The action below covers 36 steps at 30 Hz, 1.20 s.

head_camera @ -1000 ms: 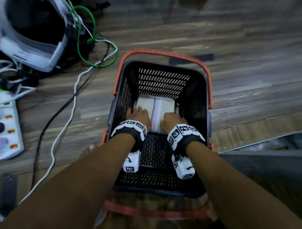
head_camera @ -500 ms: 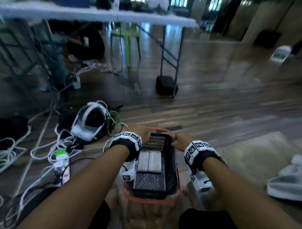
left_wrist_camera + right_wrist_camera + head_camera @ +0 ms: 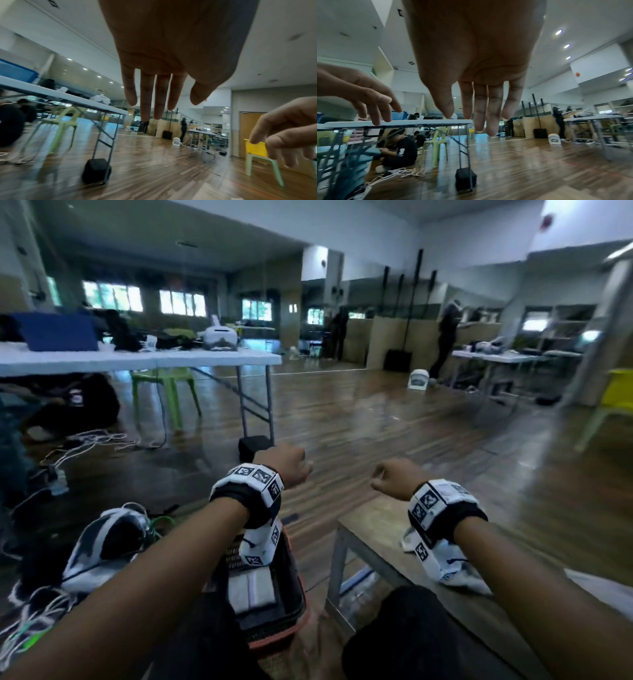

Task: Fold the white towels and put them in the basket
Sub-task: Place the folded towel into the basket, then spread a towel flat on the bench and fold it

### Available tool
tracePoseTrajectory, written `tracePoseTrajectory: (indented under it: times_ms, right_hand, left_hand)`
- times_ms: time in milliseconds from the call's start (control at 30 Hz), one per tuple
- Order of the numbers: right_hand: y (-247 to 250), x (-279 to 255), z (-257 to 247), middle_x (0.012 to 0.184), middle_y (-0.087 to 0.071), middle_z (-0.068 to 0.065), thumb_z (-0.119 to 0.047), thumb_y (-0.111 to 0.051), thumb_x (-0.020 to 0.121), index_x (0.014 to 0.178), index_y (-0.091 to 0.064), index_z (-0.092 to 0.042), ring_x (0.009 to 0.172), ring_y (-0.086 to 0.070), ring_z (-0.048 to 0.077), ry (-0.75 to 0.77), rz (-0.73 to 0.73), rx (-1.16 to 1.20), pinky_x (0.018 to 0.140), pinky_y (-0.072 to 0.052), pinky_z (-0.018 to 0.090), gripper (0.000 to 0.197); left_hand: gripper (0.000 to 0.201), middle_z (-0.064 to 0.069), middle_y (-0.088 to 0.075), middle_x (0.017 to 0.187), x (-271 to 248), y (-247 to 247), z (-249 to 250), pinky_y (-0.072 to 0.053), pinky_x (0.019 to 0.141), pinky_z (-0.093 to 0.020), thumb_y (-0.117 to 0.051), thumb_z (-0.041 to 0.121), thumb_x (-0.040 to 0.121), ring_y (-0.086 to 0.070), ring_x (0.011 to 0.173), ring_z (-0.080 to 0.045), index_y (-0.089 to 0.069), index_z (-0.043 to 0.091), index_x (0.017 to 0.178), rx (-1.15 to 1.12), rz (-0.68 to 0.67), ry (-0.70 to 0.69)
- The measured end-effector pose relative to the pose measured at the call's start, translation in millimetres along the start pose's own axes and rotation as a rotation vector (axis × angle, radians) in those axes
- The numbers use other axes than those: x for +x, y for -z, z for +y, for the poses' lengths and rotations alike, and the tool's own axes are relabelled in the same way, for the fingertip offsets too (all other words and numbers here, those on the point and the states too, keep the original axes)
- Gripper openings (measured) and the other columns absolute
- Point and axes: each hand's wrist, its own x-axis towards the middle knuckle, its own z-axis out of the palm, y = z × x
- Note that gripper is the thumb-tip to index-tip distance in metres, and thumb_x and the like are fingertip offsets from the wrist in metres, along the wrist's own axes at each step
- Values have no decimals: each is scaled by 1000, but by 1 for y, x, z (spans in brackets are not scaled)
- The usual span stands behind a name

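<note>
The black basket [image 3: 278,644] with an orange rim stands on the floor between my forearms. One folded white towel [image 3: 251,590] lies flat inside it. My left hand [image 3: 286,465] and right hand [image 3: 394,477] hang in the air well above the basket, apart from each other. In the left wrist view the left hand's fingers [image 3: 154,94] hang loose and hold nothing. The right hand's fingers [image 3: 481,108] are equally relaxed and empty. More white cloth [image 3: 603,583] shows at the right edge of the low wooden table [image 3: 376,525].
A white headset [image 3: 106,542] and tangled cables [image 3: 30,621] lie on the floor to the left. Ahead stand a white folding table [image 3: 137,359], a green chair [image 3: 164,392] and a black block [image 3: 255,446]. People stand far back.
Both hands have left the towel in the basket and risen into the air. The head view has swung up from the basket to the room.
</note>
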Motion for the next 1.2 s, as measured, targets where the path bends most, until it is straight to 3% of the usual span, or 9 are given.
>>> tracePoseTrajectory:
  times_ms: [200,367,433,533,567,767,1033,1100,1200]
  right_hand:
    - [25,-65,61,116,-63,7,-36,-55,91,115,-61,-10,109,-57,23,-207,43,33,81,-40,25,36]
    - [20,-104,128,103,-68,1,-47,-61,80,81,-59,-31,92,-62,20,-371,98,49,84,-51,37,16]
    - [15,-127,137,101,-69,5,-38,-63,82,84,-63,-24,93,-63,23,-433,124,61,80,-51,32,14]
    - [7,-159,147,103,-68,10,-24,-60,88,99,-68,-3,96,-62,25,-508,100,60,57,-39,15,25]
    - [3,-168,154,104,-68,13,-22,-59,89,100,-69,-1,95,-62,26,-533,89,75,55,-38,17,25]
    - [-16,-211,198,103,-67,-3,-43,-54,89,100,-69,-21,83,-59,17,-638,59,42,72,-47,29,29]
    - [-48,-231,240,103,-70,0,-41,-49,89,97,-70,-20,95,-62,22,-724,7,38,77,-47,31,31]
    - [-60,-227,248,101,-69,3,-40,-48,89,96,-69,-19,95,-62,24,-716,-28,51,78,-48,33,31]
    - [-78,-211,257,106,-67,3,-42,-47,88,102,-66,-22,96,-62,25,-687,-78,76,79,-51,35,31]
  left_hand:
    - [43,-13,-61,119,9,-2,73,-46,86,-33,-40,45,94,-57,109,-31,-58,12,116,-28,-15,-203]
    - [39,-7,-61,118,12,-21,139,-45,81,-34,-42,49,92,-58,107,-28,-59,22,114,-92,-21,-364]
    - [39,-3,-61,121,12,-33,166,-42,79,-32,-41,51,91,-58,109,-26,-56,25,117,-111,-36,-428]
    - [41,-3,-59,125,9,-50,206,-36,76,-28,-42,48,93,-55,113,-24,-54,21,121,-123,-75,-534]
    - [40,-3,-59,124,8,-55,218,-34,75,-27,-43,47,94,-55,113,-24,-55,20,121,-123,-85,-570]
    - [40,-1,-64,114,6,-84,277,-47,81,-34,-42,51,91,-60,103,-26,-58,22,113,-133,-145,-691]
    - [37,-7,-63,108,-3,-130,325,-49,77,-33,-42,40,92,-59,96,-27,-62,12,108,-151,-222,-788]
    - [35,-7,-63,108,-3,-148,330,-46,77,-34,-43,38,92,-59,100,-26,-61,14,108,-144,-222,-796]
    - [40,-4,-57,125,4,-171,335,-40,92,-40,-43,39,92,-51,116,-24,-51,19,125,-133,-213,-793]
